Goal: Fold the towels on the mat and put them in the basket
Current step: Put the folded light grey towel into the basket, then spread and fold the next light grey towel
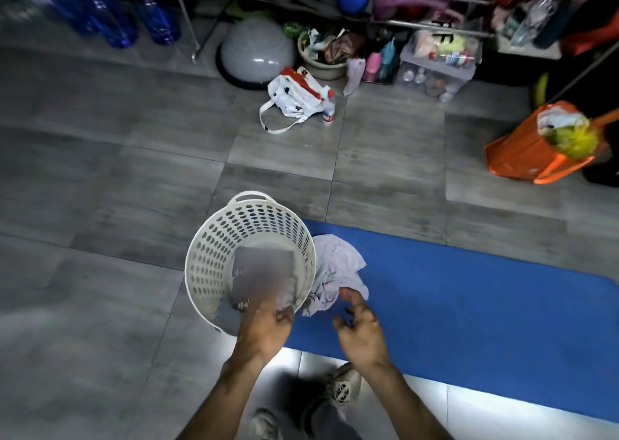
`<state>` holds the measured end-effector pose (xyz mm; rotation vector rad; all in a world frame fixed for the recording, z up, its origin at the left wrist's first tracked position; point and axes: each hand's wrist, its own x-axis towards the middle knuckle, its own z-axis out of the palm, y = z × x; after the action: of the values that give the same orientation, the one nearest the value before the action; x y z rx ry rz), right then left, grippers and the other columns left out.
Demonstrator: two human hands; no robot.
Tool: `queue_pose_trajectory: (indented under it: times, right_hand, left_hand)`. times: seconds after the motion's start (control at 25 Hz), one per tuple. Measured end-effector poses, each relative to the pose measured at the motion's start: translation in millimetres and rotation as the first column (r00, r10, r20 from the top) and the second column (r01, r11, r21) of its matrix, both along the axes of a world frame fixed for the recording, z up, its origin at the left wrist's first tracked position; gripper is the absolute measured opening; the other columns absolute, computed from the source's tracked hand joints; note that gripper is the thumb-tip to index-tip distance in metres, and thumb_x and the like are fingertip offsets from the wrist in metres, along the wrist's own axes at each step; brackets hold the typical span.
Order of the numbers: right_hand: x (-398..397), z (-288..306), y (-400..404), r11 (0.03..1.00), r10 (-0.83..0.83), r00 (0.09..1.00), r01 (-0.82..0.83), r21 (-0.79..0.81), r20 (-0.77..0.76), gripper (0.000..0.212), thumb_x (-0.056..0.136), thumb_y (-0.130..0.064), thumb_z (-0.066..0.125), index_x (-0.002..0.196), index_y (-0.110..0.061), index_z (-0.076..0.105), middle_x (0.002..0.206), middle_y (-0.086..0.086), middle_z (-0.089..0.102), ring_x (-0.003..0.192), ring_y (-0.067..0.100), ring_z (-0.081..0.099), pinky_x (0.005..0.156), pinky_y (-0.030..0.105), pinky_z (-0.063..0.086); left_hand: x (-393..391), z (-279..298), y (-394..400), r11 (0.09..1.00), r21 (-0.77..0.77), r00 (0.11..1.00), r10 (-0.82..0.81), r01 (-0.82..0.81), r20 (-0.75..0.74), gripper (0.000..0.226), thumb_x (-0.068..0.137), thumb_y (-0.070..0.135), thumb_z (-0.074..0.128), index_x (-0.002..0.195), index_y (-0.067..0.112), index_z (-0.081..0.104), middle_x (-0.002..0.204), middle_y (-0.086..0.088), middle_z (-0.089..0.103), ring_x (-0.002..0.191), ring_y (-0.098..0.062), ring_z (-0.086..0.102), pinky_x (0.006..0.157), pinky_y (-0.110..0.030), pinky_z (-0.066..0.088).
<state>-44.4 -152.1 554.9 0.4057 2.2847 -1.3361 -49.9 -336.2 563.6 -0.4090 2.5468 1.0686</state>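
Observation:
A white perforated basket (214, 258) stands at the left end of the blue mat (469, 299), tilted toward me, with a folded grey towel (264, 272) inside. My left hand (264, 325) grips the basket's near rim. A crumpled white towel (338, 268) lies on the mat just right of the basket. My right hand (360, 329) hovers above the mat just in front of that towel, fingers loosely spread and holding nothing.
Grey tiled floor surrounds the mat. A white tote bag (294, 99) and small bottle (329, 107) lie further ahead. An orange bag (532, 151) sits at the right. Racks, a grey dome (256, 49) and blue bottles line the back. My shoes (343, 386) are below.

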Motion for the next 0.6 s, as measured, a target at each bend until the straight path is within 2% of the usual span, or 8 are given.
queue_pose_trajectory:
  times: [0.12,0.2,0.32,0.48,0.6]
  right_hand:
    - [31.4,24.1,17.7,0.998,-0.056,0.998,0.056,-0.019,-0.024,0.047,0.091,-0.010,0.057,0.122,-0.042,0.044,0.127,-0.011,0.055,0.116,0.013,0.053,0.103,0.031,0.044]
    - [52.2,35.7,26.9,0.995,-0.100,0.994,0.099,-0.031,-0.037,0.046,0.091,-0.010,0.056,0.124,-0.040,0.046,0.131,-0.009,0.055,0.118,0.013,0.053,0.104,0.033,0.044]
    - [91.9,52.9,38.9,0.992,-0.119,0.991,0.117,-0.035,-0.060,0.046,0.092,-0.009,0.056,0.131,-0.032,0.047,0.132,-0.010,0.054,0.118,0.013,0.052,0.103,0.030,0.044]
    - [162.5,80.6,57.7,0.989,-0.143,0.985,0.139,-0.048,-0.093,0.048,0.093,-0.008,0.055,0.137,-0.024,0.047,0.131,-0.009,0.053,0.117,0.013,0.051,0.100,0.027,0.044]
    - [208.3,91.2,74.2,0.982,-0.189,0.976,0.185,-0.047,-0.105,0.048,0.092,-0.007,0.057,0.137,-0.023,0.047,0.133,-0.006,0.053,0.118,0.014,0.052,0.100,0.026,0.044]
  left_hand:
    - [27.1,30.3,20.2,0.999,0.023,1.000,-0.022,0.023,-0.006,0.076,0.088,0.014,0.063,0.153,0.023,0.026,0.153,-0.004,0.038,0.135,-0.023,0.042,0.114,-0.033,0.031]
    - [43.0,46.2,31.0,0.998,0.045,0.998,-0.048,0.049,-0.035,0.074,0.089,0.014,0.063,0.152,0.021,0.026,0.153,-0.003,0.038,0.135,-0.021,0.042,0.114,-0.029,0.030]
    - [74.0,64.6,45.3,0.996,0.055,0.994,-0.068,0.072,-0.083,0.073,0.091,0.014,0.062,0.153,0.018,0.024,0.156,-0.001,0.032,0.142,-0.017,0.031,0.111,-0.018,0.019]
    - [131.8,82.0,58.6,0.992,0.083,0.989,-0.089,0.099,-0.119,0.075,0.090,0.015,0.063,0.153,0.024,0.023,0.155,0.001,0.033,0.141,-0.019,0.032,0.115,-0.026,0.026]
    - [169.8,96.0,68.0,0.989,0.097,0.987,-0.102,0.115,-0.124,0.074,0.090,0.014,0.063,0.153,0.023,0.024,0.153,0.005,0.034,0.141,-0.015,0.031,0.111,-0.019,0.023]
